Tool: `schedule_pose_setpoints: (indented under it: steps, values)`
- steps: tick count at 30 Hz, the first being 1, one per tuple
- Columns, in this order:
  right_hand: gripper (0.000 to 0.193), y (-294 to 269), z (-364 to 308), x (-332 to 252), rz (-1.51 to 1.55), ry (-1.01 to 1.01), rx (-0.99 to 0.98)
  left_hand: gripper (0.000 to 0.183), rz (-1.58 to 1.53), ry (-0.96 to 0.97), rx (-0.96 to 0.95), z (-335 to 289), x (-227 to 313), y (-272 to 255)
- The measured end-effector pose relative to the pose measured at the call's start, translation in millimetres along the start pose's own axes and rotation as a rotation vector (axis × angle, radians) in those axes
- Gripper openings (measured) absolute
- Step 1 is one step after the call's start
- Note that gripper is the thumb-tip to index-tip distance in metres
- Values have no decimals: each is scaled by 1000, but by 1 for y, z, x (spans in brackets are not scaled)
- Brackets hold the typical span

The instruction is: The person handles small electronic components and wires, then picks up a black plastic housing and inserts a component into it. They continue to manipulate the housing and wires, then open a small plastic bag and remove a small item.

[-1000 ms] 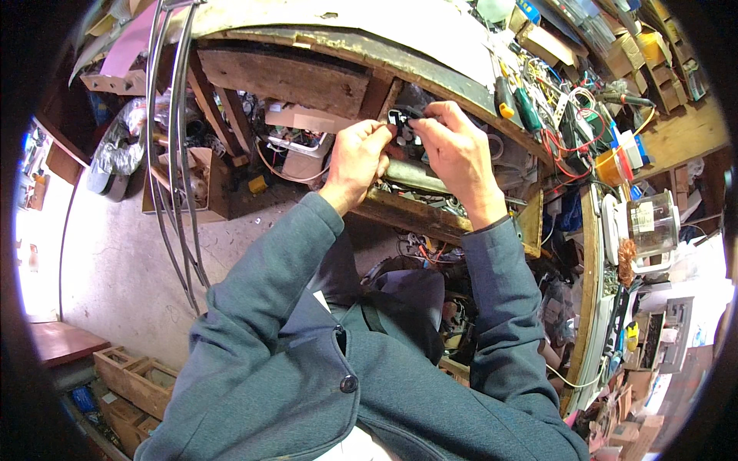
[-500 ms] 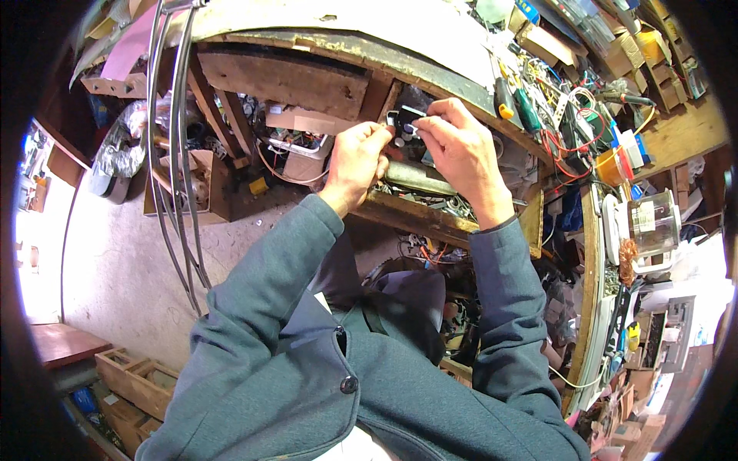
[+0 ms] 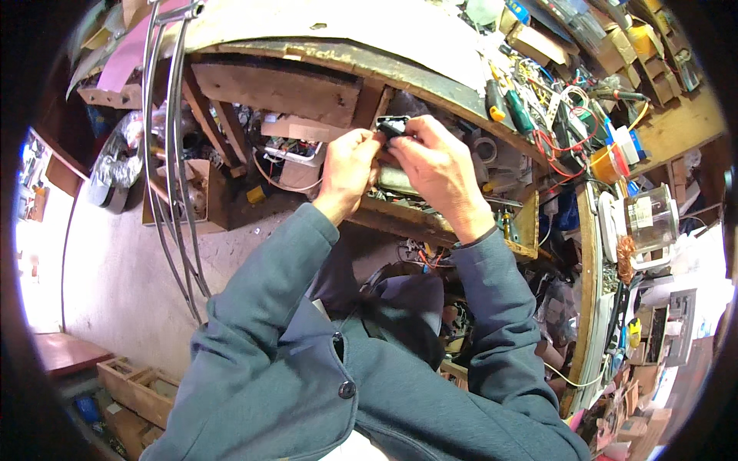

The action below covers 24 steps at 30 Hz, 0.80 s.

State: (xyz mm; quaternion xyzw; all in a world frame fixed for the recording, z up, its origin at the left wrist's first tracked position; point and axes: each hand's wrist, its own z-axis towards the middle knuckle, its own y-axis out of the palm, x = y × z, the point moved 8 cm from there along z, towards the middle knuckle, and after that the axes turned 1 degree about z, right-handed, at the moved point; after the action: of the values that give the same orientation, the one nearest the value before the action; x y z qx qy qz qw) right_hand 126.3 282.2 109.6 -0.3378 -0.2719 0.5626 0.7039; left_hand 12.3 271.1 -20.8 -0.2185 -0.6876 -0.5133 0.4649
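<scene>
Above an open wooden drawer [image 3: 415, 221], both my hands are closed on a small black object [image 3: 393, 123] with a shiny, pale-reflecting face. Its exact kind is too small to make out. My left hand [image 3: 347, 170] pinches its near left side between thumb and forefinger. From the right, my right hand [image 3: 442, 170] grips it with bent fingers, which hide part of it. Just under my hands, a pale greenish cylinder [image 3: 396, 180] lies across the drawer among small loose parts, partly covered by my right hand.
The workbench top [image 3: 307, 27] runs along the far side. At right lie a green-handled screwdriver [image 3: 520, 114], red wires [image 3: 557, 150] and an orange tub [image 3: 609, 164]. Bent metal rods [image 3: 178, 154] stand at left, near a cardboard box [image 3: 207, 192]. A clear container [image 3: 649, 223] sits far right.
My right hand has moved left and slightly down, closer to my left hand. The black object has tilted, and more of the drawer's right end shows.
</scene>
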Motion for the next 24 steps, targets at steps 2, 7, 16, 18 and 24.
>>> schedule_pose_setpoints:
  steps: [2, 7, 16, 18, 24]
  values:
    - [8, 3, 0, 4, -32, 10, -39, 17, -23, -7, 7, -2, 3, 3]
    - [8, 3, 2, 3, -94, 4, -42, 16, -12, -29, 26, -2, 0, 4]
    - [6, 4, 2, 3, -126, -42, -93, 16, 1, -25, 1, -5, 6, 7]
    - [7, 4, 4, 3, -161, -49, -126, 17, 23, -18, -7, -5, 7, 7]
    - [10, 5, 3, 10, -45, 5, -99, 18, -1, -21, -23, -4, 6, 7]
